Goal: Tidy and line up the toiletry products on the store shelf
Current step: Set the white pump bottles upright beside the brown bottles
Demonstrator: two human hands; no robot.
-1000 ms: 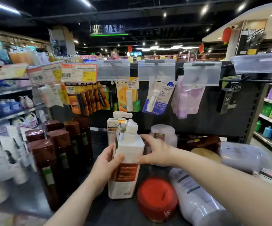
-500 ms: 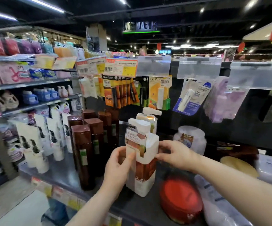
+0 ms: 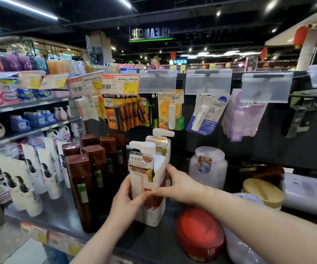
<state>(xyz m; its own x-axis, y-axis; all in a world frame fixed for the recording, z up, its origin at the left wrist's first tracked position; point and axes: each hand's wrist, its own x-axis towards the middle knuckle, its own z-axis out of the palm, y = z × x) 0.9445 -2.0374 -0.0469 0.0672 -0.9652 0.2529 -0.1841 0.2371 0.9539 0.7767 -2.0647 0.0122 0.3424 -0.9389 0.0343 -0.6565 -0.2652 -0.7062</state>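
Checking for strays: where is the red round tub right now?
Head view, lower right of centre: the red round tub sits near the front edge of the shelf, just right of the white pump bottle.

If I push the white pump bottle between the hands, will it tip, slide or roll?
Pushed high, the white pump bottle would probably tip: it is tall on a small base. Its flat sides should not roll. The card tag at its neck looks floppy; the left hand and right hand grip the body.
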